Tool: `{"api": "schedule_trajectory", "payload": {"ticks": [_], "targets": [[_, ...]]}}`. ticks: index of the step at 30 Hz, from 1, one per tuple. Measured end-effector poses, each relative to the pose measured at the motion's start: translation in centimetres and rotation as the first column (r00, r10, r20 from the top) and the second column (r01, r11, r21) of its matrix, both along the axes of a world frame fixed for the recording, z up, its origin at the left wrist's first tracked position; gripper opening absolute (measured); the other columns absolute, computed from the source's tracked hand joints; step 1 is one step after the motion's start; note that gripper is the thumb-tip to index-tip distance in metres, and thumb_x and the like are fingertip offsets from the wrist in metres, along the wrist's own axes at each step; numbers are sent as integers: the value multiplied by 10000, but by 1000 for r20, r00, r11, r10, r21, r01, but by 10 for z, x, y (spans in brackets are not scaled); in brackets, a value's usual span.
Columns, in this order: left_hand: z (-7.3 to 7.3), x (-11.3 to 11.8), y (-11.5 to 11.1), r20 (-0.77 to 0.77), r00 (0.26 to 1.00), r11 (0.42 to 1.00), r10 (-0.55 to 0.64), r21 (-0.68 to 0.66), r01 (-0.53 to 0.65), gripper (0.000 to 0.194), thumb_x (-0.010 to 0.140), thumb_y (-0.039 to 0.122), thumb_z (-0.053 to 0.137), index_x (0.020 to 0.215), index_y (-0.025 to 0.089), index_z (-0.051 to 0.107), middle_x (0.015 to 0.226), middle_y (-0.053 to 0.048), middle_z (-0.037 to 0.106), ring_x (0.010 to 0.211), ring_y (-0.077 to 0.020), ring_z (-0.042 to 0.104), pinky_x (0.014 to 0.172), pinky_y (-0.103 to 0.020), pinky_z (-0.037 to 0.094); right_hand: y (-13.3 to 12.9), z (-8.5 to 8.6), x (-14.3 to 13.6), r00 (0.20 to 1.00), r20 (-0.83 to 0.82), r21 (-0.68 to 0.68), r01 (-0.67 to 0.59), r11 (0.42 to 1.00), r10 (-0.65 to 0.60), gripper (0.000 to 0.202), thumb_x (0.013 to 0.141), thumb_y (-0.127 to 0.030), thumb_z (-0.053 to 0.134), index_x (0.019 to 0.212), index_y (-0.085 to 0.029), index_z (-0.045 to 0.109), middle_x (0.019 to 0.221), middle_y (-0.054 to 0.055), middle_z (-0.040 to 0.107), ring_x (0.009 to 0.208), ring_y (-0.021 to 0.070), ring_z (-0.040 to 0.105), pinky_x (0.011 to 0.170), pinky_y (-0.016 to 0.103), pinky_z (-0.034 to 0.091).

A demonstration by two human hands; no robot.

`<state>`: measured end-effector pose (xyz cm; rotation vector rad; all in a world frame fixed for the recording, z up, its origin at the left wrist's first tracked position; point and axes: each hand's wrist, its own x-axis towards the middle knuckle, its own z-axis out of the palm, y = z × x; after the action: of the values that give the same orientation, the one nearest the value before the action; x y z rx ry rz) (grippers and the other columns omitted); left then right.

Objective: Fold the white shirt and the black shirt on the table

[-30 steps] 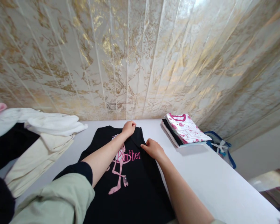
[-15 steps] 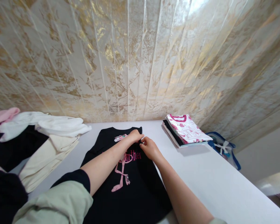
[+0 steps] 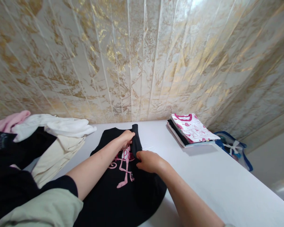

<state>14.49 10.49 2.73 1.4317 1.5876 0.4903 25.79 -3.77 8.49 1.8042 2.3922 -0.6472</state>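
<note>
A black T-shirt [image 3: 113,198] with a pink cartoon print lies spread on the white table, its neck end toward the wall. Its upper right side is turned inward over the front, covering part of the lettering. My left hand [image 3: 127,137] is closed on that turned-in edge near the shoulder, with the forearm lying across the shirt. Lower along the same side, my right hand [image 3: 148,161] pinches the fabric between thumb and fingers. The print's upper part is hidden behind my left hand and the fold.
A stack of folded clothes [image 3: 194,129], white with pink print on top, sits at the back right of the table [image 3: 203,179]. Beside it is a clear, blue-edged bag [image 3: 236,151]. Loose white, cream, pink and black clothes [image 3: 59,151] are heaped at the left. A gold-patterned wall covering [image 3: 132,63] rises behind.
Both hands have moved left, drawing the shirt's right side inward over the print. My right hand has also come lower and nearer. The view has shifted slightly.
</note>
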Motion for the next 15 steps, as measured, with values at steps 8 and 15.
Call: {"api": "schedule_trajectory", "payload": {"ticks": [8,15], "targets": [[-8,-11,0,-83,996,998,31,59,-26,252,937,321,541,1090,130,599,980,-65,655,781,-144,639,674,-301,551,-14,3,-13,993,-107,26,-50,998,53,243,762,-210,559,1005,-209,573,943,56,689,823,219,637,549,254,288],[-5,-25,-4,-241,970,939,12,335,72,687,788,103,590,1423,194,342,1129,-110,652,1002,-199,639,860,-273,490,-24,2,-25,996,-80,-61,-43,997,38,294,792,-268,584,1078,-199,573,997,99,699,876,263,657,590,267,369]]}}
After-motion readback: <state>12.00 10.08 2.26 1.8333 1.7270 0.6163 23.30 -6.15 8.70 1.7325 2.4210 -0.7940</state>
